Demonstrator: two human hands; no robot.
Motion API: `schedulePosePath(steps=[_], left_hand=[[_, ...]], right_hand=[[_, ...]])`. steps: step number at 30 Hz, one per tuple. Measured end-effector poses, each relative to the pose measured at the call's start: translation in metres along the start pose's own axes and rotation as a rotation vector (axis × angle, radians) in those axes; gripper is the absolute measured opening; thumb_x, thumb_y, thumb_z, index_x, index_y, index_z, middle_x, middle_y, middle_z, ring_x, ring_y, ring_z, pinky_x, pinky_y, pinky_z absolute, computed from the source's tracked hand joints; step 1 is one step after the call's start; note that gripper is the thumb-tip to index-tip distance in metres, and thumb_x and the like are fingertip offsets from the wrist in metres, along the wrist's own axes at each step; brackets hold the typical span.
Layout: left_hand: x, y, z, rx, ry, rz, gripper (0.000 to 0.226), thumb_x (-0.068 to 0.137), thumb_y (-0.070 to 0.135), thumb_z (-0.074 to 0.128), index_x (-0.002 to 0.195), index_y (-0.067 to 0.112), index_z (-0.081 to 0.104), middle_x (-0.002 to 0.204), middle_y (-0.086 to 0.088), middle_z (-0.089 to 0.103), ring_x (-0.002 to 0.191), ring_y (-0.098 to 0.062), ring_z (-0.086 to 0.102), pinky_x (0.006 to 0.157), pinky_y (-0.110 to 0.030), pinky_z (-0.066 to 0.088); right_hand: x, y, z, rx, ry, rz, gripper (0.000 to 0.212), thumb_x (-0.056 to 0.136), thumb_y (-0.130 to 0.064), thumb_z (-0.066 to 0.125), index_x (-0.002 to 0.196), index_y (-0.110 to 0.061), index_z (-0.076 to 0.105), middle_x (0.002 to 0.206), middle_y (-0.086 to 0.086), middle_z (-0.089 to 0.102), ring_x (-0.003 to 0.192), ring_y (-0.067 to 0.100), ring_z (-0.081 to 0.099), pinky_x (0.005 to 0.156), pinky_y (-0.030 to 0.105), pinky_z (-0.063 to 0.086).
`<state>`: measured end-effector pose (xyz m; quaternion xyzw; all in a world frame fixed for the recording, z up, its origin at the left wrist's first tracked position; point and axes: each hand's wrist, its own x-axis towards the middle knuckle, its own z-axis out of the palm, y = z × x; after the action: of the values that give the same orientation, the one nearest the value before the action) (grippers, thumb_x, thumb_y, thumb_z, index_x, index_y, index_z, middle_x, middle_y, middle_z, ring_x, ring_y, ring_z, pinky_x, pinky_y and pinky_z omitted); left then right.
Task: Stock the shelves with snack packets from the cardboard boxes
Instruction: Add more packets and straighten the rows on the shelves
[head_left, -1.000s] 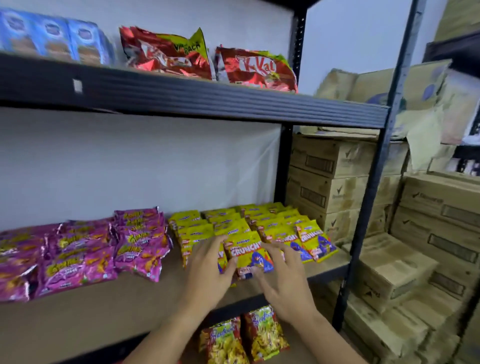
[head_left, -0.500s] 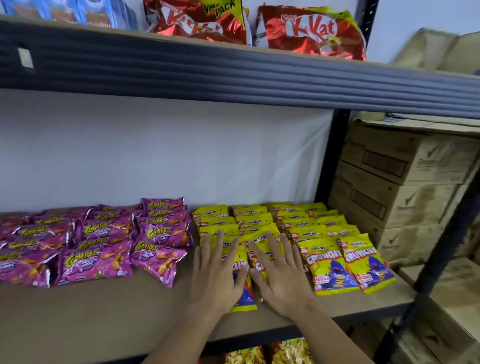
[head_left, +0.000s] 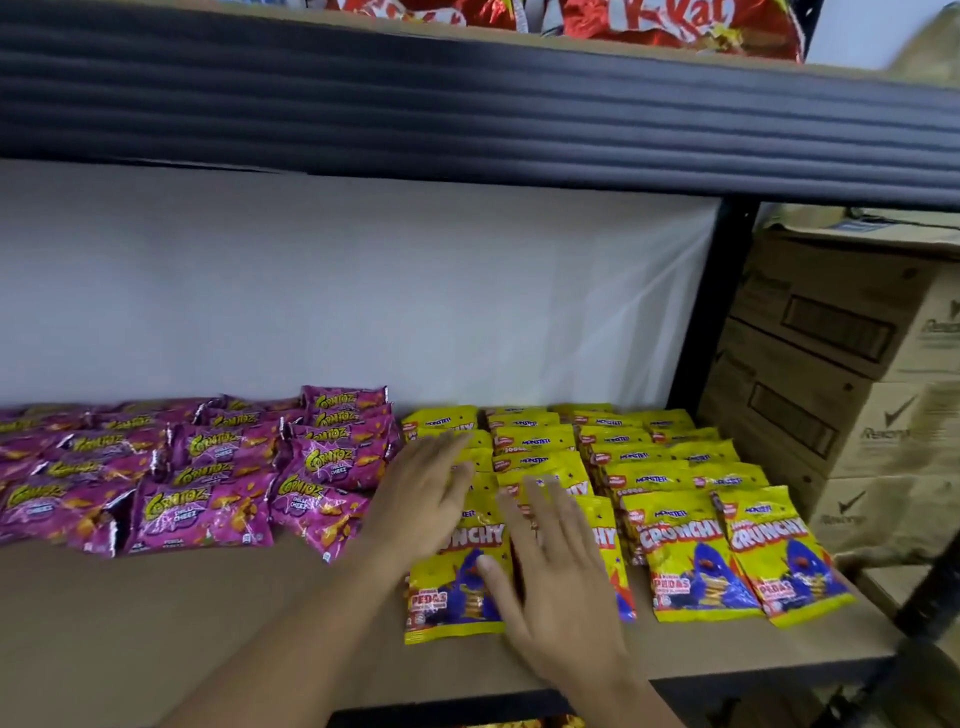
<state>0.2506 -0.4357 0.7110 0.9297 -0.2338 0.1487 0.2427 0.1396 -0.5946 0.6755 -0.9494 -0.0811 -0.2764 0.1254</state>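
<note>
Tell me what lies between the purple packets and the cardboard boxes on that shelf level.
In the head view, rows of yellow packets fill the stretch between the purple packets and the cardboard boxes. Both hands, left and right, lie flat on them, and the black upright stands before the boxes.

The snack packets on the right (head_left: 691, 556) were bright yellow, with white words edged in red and a blue monster on the front. The snack packets on the left (head_left: 202, 512) were purple-pink, with yellow-green words and little orange bits all over them. The shelf board (head_left: 171, 623) under them was plain light brown. The bar of the shelf above (head_left: 467, 104) was black with long stripes of ridges. The bags on top (head_left: 670, 23) were shiny red with white letters. The wall behind (head_left: 337, 291) was white. The cardboard boxes (head_left: 841, 364) at the side were brown with dark marks.
</note>
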Motion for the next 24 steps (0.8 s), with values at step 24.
schedulePosePath(steps=[24], left_hand=[[0.142, -0.075, 0.038, 0.124, -0.579, -0.019, 0.071, 0.091, 0.057, 0.015, 0.157, 0.030, 0.018, 0.166, 0.001, 0.011, 0.153, -0.023, 0.011, 0.124, -0.045, 0.013]], right_hand=[[0.045, -0.054, 0.076, -0.146, -0.134, 0.100, 0.101, 0.074, -0.091, 0.032, 0.147, -0.023, 0.046, 0.151, 0.011, 0.045, 0.140, 0.032, 0.040, 0.107, 0.044, 0.024]])
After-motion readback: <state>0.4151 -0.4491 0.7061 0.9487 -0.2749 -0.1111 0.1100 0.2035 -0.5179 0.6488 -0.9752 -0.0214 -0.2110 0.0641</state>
